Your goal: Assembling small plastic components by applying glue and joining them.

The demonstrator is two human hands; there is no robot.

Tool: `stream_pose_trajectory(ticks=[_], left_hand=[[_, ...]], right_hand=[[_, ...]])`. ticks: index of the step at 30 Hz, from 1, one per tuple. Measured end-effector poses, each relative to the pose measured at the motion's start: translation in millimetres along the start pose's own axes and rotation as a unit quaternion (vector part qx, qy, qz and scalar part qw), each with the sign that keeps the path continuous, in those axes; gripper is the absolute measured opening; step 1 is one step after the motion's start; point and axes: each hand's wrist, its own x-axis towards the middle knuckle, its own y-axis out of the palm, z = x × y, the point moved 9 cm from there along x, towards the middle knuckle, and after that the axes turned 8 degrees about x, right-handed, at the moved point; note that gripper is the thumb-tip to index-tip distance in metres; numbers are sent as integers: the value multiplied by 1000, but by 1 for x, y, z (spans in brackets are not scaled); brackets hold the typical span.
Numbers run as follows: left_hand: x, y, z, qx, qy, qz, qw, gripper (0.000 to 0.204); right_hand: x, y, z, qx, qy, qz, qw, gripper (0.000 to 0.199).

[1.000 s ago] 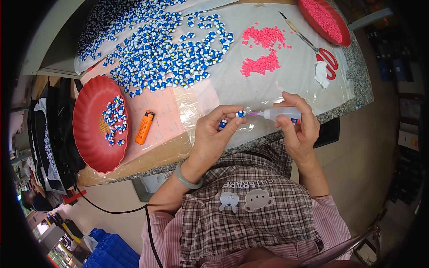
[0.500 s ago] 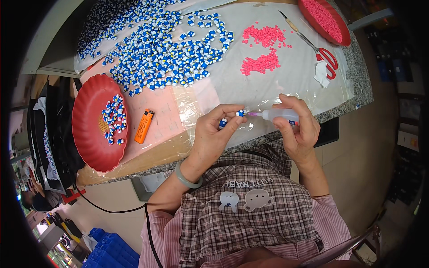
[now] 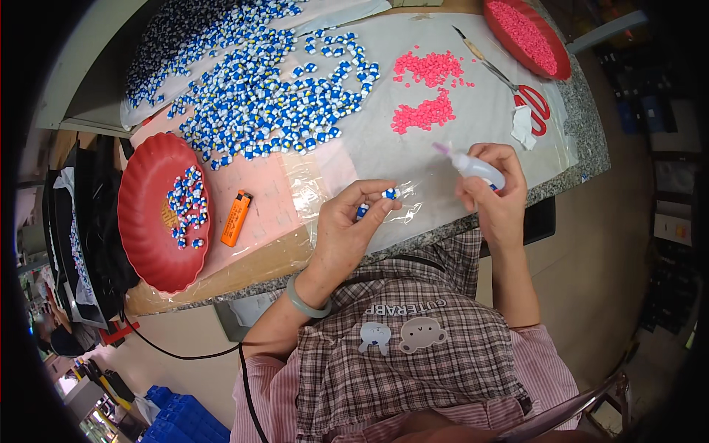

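Observation:
Between the thumb and forefinger of my left hand (image 3: 347, 218) is a small blue-and-white figurine (image 3: 391, 194). A second blue-and-white figurine (image 3: 362, 211) sits in the same hand, against the curled fingers. My right hand (image 3: 502, 192) grips a small white squeeze bottle (image 3: 481, 171), whose thin pinkish-purple tip (image 3: 442, 149) points up and left, apart from the figurine. Beyond my hands lie two loose piles of small pink pieces (image 3: 423, 112) on the sheet-covered table. A large spread of blue-and-white figurines (image 3: 273, 103) covers the table's far left.
A red scalloped dish (image 3: 144, 244) with several figurines stands at the left, beside an orange lighter (image 3: 236, 218). Red-handled scissors (image 3: 533, 111), a craft knife (image 3: 473, 49), a crumpled tissue (image 3: 523, 128) and a red dish (image 3: 563, 68) of pink pieces are at the right.
The squeeze bottle has pulled back from the figurine, and its tip has swung upward, away from my left hand. My left hand keeps both figurines. The view has shifted slightly.

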Motion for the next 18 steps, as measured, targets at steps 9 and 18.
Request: stream_pose_trajectory(ticks=[9,18], left_hand=[[-1,2,0,9,3,9,1000,21],[-2,3,1,23,-14,21,999,23]], right_hand=[[37,-10,-30,-138,97,4,986,25],[63,28,-5,-492,-167,57,853,14]])
